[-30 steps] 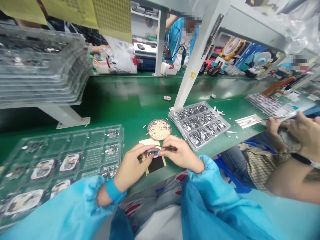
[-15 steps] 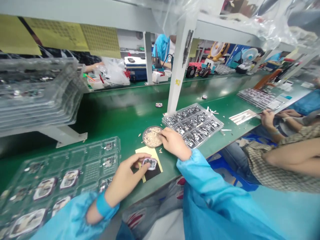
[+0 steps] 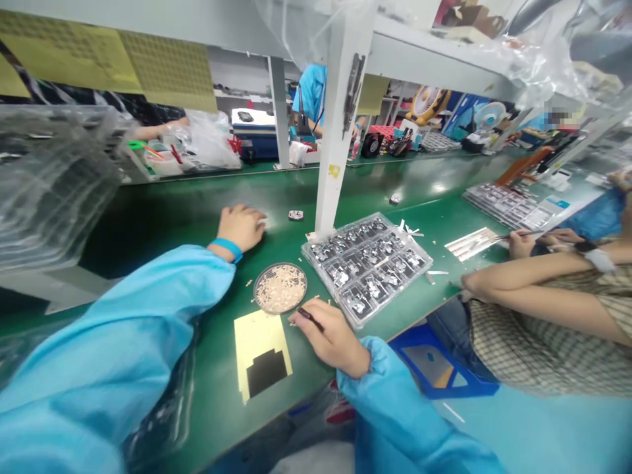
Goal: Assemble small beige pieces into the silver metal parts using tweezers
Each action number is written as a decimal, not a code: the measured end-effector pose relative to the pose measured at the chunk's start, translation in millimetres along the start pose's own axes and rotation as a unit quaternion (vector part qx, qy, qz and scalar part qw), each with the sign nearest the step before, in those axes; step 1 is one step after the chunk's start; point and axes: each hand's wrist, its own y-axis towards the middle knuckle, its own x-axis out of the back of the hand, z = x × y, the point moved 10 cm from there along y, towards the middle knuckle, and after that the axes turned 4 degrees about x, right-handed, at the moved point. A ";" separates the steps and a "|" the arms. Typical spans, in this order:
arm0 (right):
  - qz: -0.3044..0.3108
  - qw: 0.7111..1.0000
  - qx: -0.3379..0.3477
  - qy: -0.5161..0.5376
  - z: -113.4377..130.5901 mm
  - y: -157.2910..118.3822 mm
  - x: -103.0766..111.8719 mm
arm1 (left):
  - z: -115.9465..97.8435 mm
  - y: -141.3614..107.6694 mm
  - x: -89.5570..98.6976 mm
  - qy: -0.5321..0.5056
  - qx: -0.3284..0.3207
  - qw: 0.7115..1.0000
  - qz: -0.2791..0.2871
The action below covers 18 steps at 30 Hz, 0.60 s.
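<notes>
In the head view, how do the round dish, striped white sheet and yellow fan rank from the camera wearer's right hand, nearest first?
1. Round dish, just ahead-left of the right hand.
2. Striped white sheet, farther off, to the right.
3. Yellow fan, far in the background.

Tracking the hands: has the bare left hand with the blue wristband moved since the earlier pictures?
Yes: the left hand has moved forward, from the flat yellow sheet to roughly level with the foot of the white metal post.
</notes>
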 end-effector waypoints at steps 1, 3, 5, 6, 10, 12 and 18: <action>0.004 1.000 -0.003 0.000 -2.0 0.2 -0.5 | -11.7 9.3 -11.2 0.004 0.000 1.000 -0.003; 0.002 1.000 -0.001 -0.007 -5.3 1.0 -0.6 | -34.0 26.8 -32.5 0.011 0.003 1.000 -0.009; -0.002 1.000 0.006 -0.014 -6.7 2.0 -0.3 | -51.3 42.4 -48.7 0.012 0.012 1.000 -0.013; -0.002 1.000 0.007 -0.015 -7.1 2.4 -0.3 | -57.5 48.6 -53.8 0.011 0.017 1.000 -0.014; 0.009 1.000 -0.002 -0.024 -7.9 1.1 0.6 | -63.3 54.4 -53.4 -0.012 0.028 1.000 0.002; 0.001 0.999 -0.017 -0.033 -10.3 -1.5 3.9 | -55.3 39.9 -42.9 -0.038 0.031 0.999 0.021; -0.030 0.985 -0.150 0.082 -41.1 -14.5 4.7 | -24.7 -93.4 -5.1 -0.285 0.027 0.953 0.103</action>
